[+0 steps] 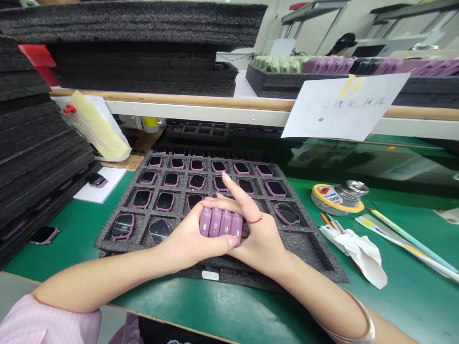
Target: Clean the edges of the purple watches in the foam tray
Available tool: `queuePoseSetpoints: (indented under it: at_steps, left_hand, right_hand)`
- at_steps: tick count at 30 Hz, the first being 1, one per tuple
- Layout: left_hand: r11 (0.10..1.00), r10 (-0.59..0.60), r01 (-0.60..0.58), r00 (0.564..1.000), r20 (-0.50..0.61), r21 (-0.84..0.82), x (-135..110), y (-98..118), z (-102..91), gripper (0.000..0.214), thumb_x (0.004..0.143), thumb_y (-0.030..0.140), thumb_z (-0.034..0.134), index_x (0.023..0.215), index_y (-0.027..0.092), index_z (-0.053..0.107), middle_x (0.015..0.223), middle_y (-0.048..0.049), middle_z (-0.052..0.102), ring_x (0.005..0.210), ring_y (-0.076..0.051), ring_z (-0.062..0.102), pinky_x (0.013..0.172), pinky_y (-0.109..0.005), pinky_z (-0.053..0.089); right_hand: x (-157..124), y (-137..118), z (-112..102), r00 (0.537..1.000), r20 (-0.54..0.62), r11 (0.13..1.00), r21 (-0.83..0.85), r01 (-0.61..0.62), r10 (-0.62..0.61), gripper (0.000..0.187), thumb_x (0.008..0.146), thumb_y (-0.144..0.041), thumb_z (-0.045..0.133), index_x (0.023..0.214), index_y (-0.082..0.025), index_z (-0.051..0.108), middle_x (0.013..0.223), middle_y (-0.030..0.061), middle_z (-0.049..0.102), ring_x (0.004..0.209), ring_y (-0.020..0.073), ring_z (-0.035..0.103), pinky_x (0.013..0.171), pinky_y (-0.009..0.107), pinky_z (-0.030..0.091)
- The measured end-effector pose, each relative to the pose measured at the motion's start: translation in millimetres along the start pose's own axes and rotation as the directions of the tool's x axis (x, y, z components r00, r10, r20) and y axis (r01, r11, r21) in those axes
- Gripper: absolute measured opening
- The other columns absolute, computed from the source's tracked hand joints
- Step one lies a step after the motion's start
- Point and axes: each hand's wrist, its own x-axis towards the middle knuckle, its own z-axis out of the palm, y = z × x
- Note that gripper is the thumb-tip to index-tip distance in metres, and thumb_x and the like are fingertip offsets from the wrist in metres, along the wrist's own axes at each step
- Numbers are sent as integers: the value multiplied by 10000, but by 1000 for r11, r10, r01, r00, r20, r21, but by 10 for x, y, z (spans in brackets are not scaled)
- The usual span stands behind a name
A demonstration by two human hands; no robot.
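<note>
Several purple watch cases (221,223) stand pressed side by side in a short row whose long axis runs left to right. The left hand (182,236) and the right hand (260,234) each close a grip on one end of it. The row hovers above the near part of the foam tray (303,230) on the green table (233,306). An empty pocket (315,255) lies just right of the hands.

A pale pink sleeve (46,322) with fine stripes covers the left upper arm (it ends near the elbow). Both forearms are bare. The right wrist carries a plain silver bangle (362,325), and a thin red ring (255,220) circles one finger of the right hand (261,234).
</note>
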Motion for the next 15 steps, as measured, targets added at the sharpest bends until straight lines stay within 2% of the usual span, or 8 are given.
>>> queuePoseSetpoints:
  at_steps: [6,12,15]
  left_hand:
    - [999,-4,6,999,50,-49,-4,-23,-26,448,665,201,790,1048,187,559,989,-21,626,982,-231,622,911,-411,501]
    - [994,-34,39,998,43,-102,-27,-31,-35,474,693,187,784,1112,189,561,1009,-20,635,1020,-224,616,955,-412,485]
    - [989,-45,51,998,46,-141,-31,-24,-32,486,714,184,775,1143,188,547,1023,-21,637,1016,-209,615,951,-398,489]
  right_hand:
    - [-5,7,-3,1000,0,1000,-5,-13,13,931,823,-159,755,1595,-289,252,1491,71,561,1226,267,665,1131,432,518]
    - [23,-13,-13,1000,-1,1000,6,3,-3,929,807,-175,783,1582,-271,279,1509,64,542,1217,234,673,1130,375,523]
    - [19,-13,-12,1000,-6,1000,0,3,-3,936,813,-217,794,1587,-262,268,1479,75,574,1207,242,679,1122,388,531]
